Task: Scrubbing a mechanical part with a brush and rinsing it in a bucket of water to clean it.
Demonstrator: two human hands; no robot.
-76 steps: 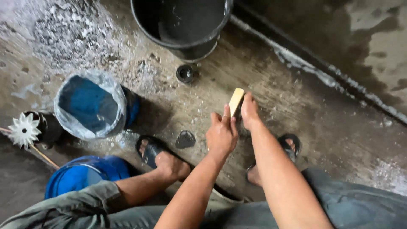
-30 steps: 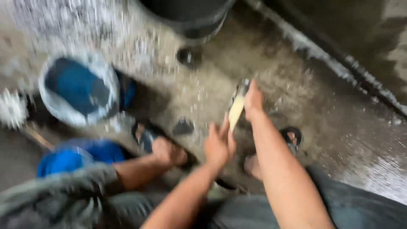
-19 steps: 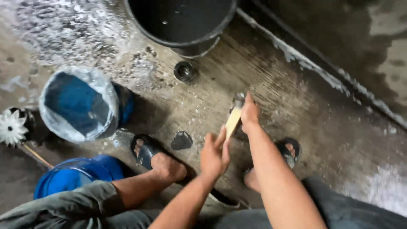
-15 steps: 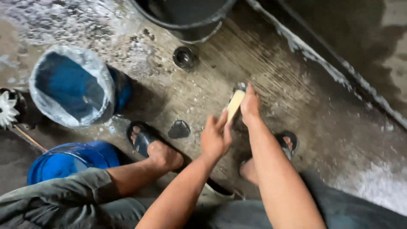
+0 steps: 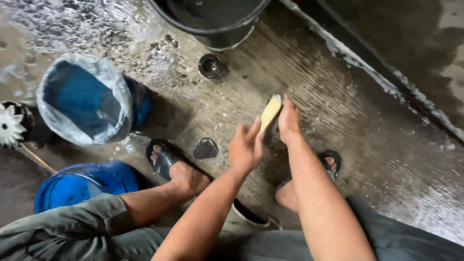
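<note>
A yellow scrub brush stands on edge over the wet, soapy concrete floor. My right hand grips it from the right side. My left hand lies against its left side with the fingers spread and pointing up. A dark object under the brush is mostly hidden by my hands. A small dark grey piece lies on the floor just left of my left hand, beside my left foot in a black sandal.
A large black bucket stands at the top, a small black round cap below it. A blue bucket lined with clear plastic and a blue container sit left. A white brush lies far left. A raised kerb runs along the right.
The view shook and came closer. Both hands stay on the yellow brush, which tilted more upright; my left hand slid slightly lower along it.
</note>
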